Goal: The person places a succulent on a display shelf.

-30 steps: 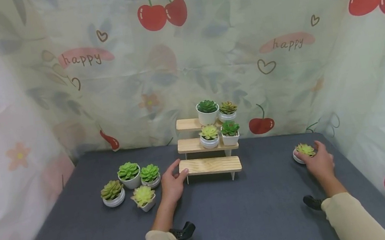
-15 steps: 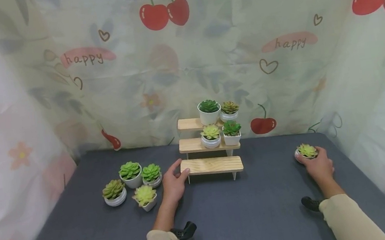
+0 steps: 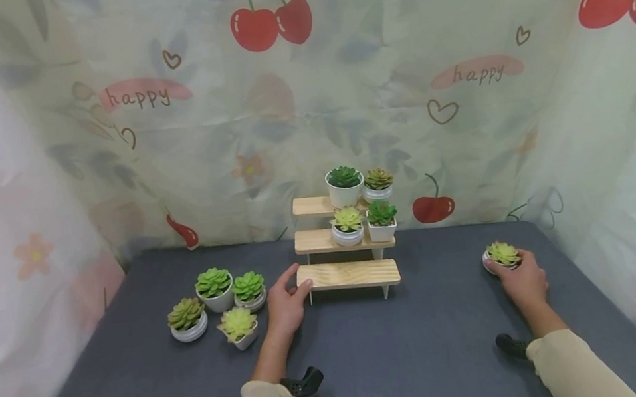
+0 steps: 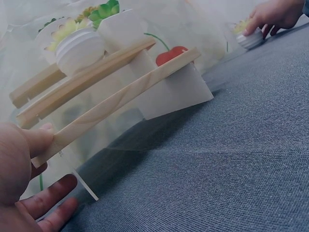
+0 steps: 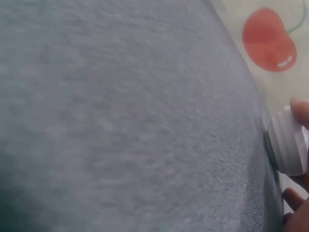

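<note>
My left hand (image 3: 286, 304) pinches the left end of the lowest step of a three-tier wooden display stand (image 3: 352, 274), thumb on top and fingers below in the left wrist view. Far off at the right, my right hand (image 3: 525, 283) grips a small yellow-green potted succulent (image 3: 503, 253) by its ribbed white pot (image 5: 287, 140). The pot sits low at the table surface. On the stand's middle step are a pale yellow succulent (image 3: 347, 228) and a dark green one with reddish tips (image 3: 382, 220). The top step bears a deep green succulent (image 3: 344, 186) and a reddish-green one (image 3: 378, 184).
Left of the stand, several potted succulents (image 3: 215, 290) cluster on the dark cloth-covered table (image 3: 411, 354). A cherry-printed curtain (image 3: 214, 145) surrounds the table at the back and both sides. Each wrist wears a black device (image 3: 305, 383).
My right hand has shifted slightly left and towards me with the succulent. The left hand stays on the lowest step, and the stand has not moved.
</note>
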Demonstrator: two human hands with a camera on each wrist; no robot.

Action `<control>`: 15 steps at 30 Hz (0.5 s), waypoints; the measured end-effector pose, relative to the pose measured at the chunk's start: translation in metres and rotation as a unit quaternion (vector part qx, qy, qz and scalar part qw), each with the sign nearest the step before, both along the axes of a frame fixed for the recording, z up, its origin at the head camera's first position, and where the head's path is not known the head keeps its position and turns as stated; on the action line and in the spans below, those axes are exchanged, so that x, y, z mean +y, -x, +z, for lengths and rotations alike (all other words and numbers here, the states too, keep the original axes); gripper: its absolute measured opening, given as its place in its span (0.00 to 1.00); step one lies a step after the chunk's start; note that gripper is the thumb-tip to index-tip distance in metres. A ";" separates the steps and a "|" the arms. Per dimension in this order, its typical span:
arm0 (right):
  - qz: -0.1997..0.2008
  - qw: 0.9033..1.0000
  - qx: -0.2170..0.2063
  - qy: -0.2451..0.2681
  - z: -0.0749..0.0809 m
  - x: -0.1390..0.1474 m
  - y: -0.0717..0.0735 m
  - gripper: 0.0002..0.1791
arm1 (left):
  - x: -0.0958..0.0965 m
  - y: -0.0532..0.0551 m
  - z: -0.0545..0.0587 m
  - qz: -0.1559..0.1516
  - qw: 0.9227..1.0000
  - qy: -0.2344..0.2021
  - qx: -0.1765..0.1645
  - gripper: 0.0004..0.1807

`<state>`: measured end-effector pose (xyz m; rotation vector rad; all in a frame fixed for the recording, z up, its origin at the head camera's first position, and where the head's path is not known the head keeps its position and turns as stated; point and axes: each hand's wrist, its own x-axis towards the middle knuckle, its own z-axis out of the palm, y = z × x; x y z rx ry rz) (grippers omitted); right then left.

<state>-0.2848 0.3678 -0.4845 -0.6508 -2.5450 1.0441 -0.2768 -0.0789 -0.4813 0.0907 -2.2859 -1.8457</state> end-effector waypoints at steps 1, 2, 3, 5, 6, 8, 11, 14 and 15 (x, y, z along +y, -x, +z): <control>0.002 1.000 0.001 0.000 0.000 -0.001 -0.001 0.46 | 0.000 0.000 0.000 0.000 1.000 0.000 -0.001 0.28; 0.003 1.000 0.001 0.000 -0.001 -0.002 -0.003 0.46 | 0.000 0.000 0.000 -0.001 1.000 -0.001 -0.001 0.28; 0.006 1.000 0.002 0.001 -0.001 -0.003 -0.004 0.46 | 0.000 0.000 -0.001 -0.002 1.000 -0.001 -0.001 0.28; 0.009 1.000 0.002 0.001 -0.001 -0.006 -0.007 0.46 | 0.000 -0.001 -0.002 -0.004 1.000 -0.002 -0.001 0.28; 0.010 1.000 0.002 0.002 -0.001 -0.008 -0.008 0.46 | 0.001 -0.001 -0.001 -0.005 1.000 -0.004 -0.001 0.28; 0.013 1.000 0.003 0.001 -0.002 -0.011 -0.011 0.45 | 0.001 -0.001 -0.002 -0.007 1.000 -0.004 -0.002 0.28; 0.020 1.000 0.006 0.001 -0.002 -0.018 -0.013 0.45 | 0.001 -0.001 -0.003 -0.008 1.000 -0.007 -0.004 0.28; 0.032 0.999 0.012 0.000 -0.001 -0.028 -0.015 0.44 | 0.000 0.000 -0.002 -0.007 1.000 -0.009 -0.004 0.28; 0.036 0.999 0.014 0.001 -0.001 -0.031 -0.016 0.44 | 0.000 0.000 -0.002 -0.006 1.000 -0.009 -0.002 0.28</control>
